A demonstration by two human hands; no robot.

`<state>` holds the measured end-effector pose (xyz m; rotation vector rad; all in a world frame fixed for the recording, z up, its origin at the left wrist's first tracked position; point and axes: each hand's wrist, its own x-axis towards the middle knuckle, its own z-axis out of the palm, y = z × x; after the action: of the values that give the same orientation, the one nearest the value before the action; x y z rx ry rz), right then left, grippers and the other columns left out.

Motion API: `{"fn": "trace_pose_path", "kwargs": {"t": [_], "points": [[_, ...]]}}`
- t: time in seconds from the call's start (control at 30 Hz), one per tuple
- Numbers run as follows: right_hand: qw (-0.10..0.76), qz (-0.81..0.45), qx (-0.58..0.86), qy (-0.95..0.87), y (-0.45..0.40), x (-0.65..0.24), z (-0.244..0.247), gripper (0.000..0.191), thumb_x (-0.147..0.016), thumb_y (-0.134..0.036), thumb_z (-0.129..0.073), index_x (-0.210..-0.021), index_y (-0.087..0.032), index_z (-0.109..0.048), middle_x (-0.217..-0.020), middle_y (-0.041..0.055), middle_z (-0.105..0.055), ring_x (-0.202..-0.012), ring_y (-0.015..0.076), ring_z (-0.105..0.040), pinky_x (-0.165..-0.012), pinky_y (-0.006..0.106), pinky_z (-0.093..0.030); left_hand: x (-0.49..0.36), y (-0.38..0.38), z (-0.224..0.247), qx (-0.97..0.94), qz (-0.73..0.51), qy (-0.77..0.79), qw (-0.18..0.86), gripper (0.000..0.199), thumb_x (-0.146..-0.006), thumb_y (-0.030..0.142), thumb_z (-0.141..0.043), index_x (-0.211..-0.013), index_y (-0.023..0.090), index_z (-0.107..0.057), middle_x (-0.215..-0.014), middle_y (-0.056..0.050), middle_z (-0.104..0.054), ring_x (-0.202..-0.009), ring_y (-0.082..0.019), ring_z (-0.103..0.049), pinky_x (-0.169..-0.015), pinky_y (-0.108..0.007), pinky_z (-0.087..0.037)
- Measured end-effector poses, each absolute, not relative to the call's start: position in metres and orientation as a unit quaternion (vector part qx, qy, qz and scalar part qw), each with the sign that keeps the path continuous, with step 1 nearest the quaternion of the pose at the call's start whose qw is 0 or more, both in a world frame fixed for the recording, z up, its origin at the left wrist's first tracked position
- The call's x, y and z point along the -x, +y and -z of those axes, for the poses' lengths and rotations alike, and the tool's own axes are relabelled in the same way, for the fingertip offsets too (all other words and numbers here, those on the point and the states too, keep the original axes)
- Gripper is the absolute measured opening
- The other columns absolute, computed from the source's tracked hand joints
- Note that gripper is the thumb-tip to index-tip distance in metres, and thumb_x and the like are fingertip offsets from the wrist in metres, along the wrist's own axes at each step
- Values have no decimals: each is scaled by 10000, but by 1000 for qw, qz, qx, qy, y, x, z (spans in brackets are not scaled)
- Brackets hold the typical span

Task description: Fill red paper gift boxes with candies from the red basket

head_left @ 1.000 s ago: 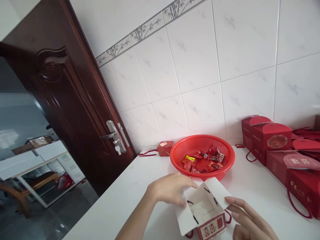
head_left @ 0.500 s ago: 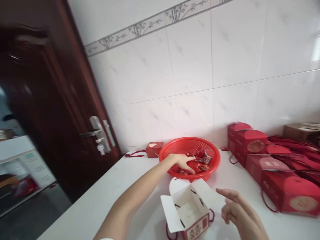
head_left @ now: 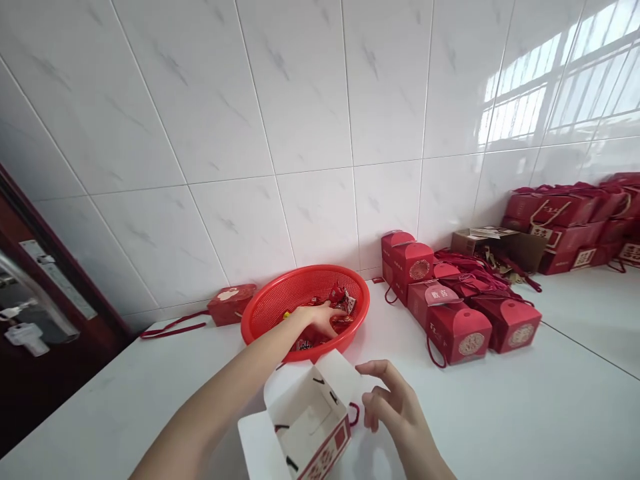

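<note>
My left hand (head_left: 323, 318) reaches into a red plastic basket (head_left: 270, 299), its fingers spread over red-wrapped candies (head_left: 341, 298). Nothing can be made out in its grasp. In front of the basket stands an open gift box (head_left: 307, 427), white inside with a red printed side, its flaps folded outward and the inside without contents. Just right of the box, my right hand (head_left: 387, 400) hovers near a raised flap, index finger extended, the other fingers curled, holding nothing visible.
A small red box (head_left: 231, 305) with a ribbon lies left of the basket. Closed red boxes (head_left: 457, 330) stand at the right, with a cardboard carton (head_left: 525, 250) and stacked red boxes (head_left: 575, 220) behind. A tiled wall backs the white table (head_left: 575, 400).
The view has turned right, so the basket and box appear further left and more stacked boxes show. My left hand remains in the basket, my right beside the box.
</note>
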<state>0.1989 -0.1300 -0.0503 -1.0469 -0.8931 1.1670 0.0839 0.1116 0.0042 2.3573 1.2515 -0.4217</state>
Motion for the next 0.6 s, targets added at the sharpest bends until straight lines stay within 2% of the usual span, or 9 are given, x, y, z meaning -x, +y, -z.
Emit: {"fn": "trace_pose_path", "kwargs": {"t": [0.13,0.3,0.43,0.53,0.6], "points": [[606,-522,451,-396,-130,-197,50,323,-756,-371,-670,-1017,-196,-598,-563,-64,-497,-591,147,-488,-635,281,-393,-90,103,-5,-853,158,456,197,1019,-509,400,-839,-1471,390,-503,-1618,-192,-287,-1269,-552,-515,-915,-642,-500],[598,-521,452,-408,-127,-194,51,326,-717,-328,-634,-1010,-209,-550,-546,-84,-471,-582,145,-497,-629,280,-389,-97,98,-6,-860,126,461,181,988,-559,388,-794,-1495,337,-482,-1608,-253,-276,-1248,-589,-512,-854,-675,-494],[610,-503,456,-408,-120,-193,54,335,-685,-313,-616,-994,-210,-537,-518,-100,-443,-534,132,-464,-591,267,-363,-94,104,2,-860,51,450,235,799,-539,323,-764,-1329,277,-655,-1473,-258,-473,-1072,-513,-642,-722,-534,-549],[616,-488,462,-411,-116,-194,57,336,-676,-291,-599,-997,-208,-542,-512,-105,-445,-527,124,-448,-585,262,-351,-94,105,6,-875,14,419,241,560,-528,230,-712,-1085,240,-764,-1207,-180,-682,-1045,-438,-661,-757,-443,-538],[620,-474,467,-415,-113,-194,59,334,-672,-277,-580,-996,-205,-550,-520,-100,-460,-534,124,-452,-581,261,-350,-94,101,5,-882,14,397,253,453,-512,174,-660,-943,241,-783,-997,-105,-748,-960,-373,-689,-730,-377,-528]]}}
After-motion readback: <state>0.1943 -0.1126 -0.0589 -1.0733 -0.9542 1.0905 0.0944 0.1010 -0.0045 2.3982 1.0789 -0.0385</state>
